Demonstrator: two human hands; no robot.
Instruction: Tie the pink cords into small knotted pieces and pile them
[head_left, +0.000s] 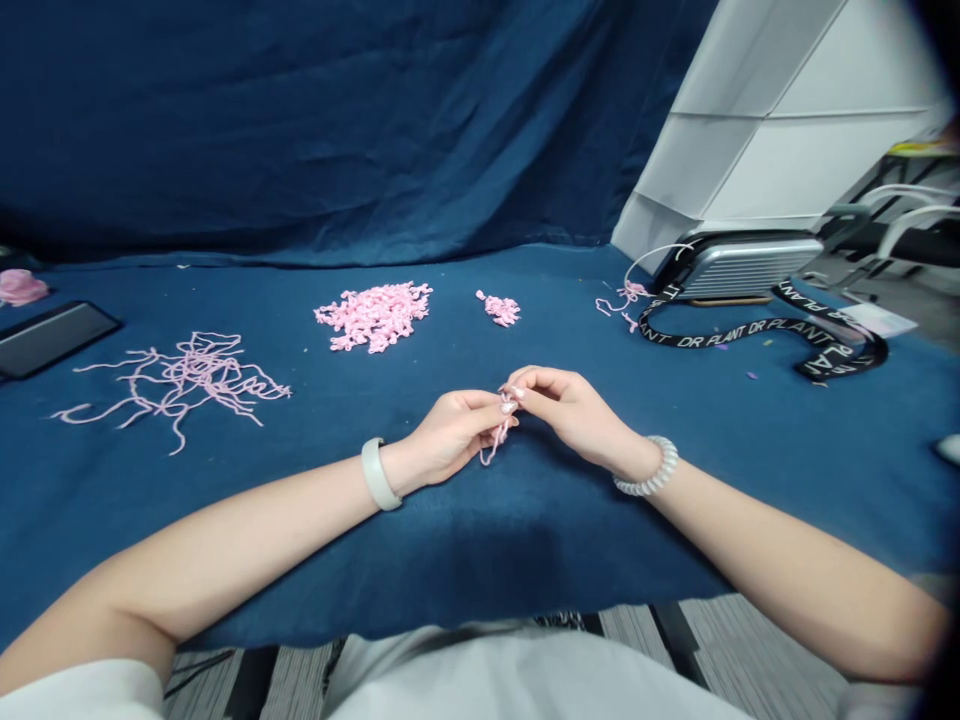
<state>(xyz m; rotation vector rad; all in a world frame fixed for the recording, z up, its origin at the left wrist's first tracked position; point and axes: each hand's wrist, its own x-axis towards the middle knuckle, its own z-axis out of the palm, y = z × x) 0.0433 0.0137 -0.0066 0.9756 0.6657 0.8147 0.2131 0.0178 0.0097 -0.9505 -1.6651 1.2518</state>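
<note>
My left hand (450, 432) and my right hand (570, 405) meet at the middle of the blue cloth (480, 500), fingers pinched together on one short pink yarn strand (495, 440) that hangs down between them in a small loop. A white band sits on my left wrist, a coiled clear band on my right wrist. To the far left lie loose pink yarn strands (184, 380). Beyond my hands rests a heap of knotted pink yarn pieces (375, 315), with a smaller heap (501, 308) to its right.
A black tray (49, 335) and a pink yarn ball (21, 287) lie at the left edge. At the right stand a silver ribbed case (750, 265), a black lettered strap (757, 335) and a white cabinet (780, 120). A blue backdrop hangs behind.
</note>
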